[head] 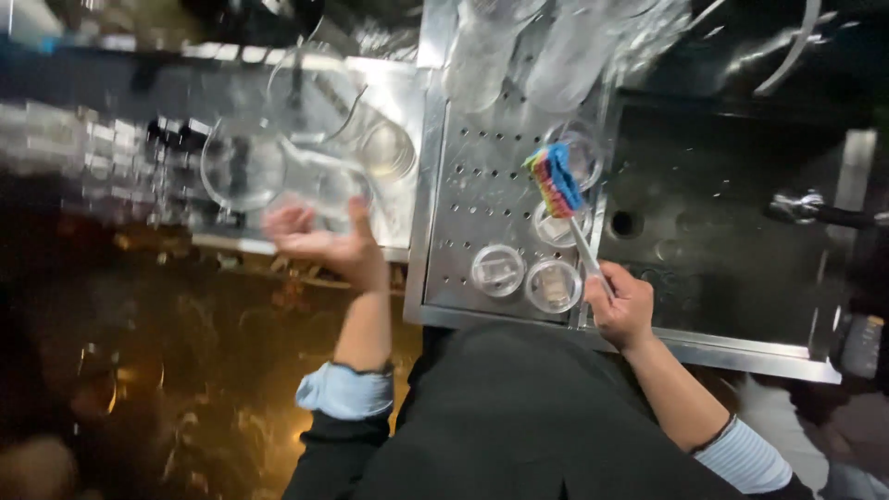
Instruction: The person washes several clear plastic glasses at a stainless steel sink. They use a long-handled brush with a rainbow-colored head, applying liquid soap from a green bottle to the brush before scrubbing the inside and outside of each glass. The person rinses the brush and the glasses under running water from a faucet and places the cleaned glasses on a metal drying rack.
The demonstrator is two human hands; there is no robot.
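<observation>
Clear glass pitcher, blurred, tilted over the steel counter near its front edge, just left of the perforated drain tray. Left hand under the pitcher's lower side, thumb and fingers spread wide around the glass, palm up; contact likely but grip hard to confirm through the blur. Right hand closed around the white handle of a bottle brush, multicoloured bristle head raised over the right edge of the tray, beside the dark sink basin. Two small clear cups and mouth-up near the tray's front edge, two more under the brush head; several tall glasses inverted along the tray's back edge. Tap at the basin's right side. Judgement: wet glass best cradled from below with fingers well wrapped, pitcher kept over the counter rather than past its front edge; brush head best kept clear of the cups beneath to avoid tipping them.
</observation>
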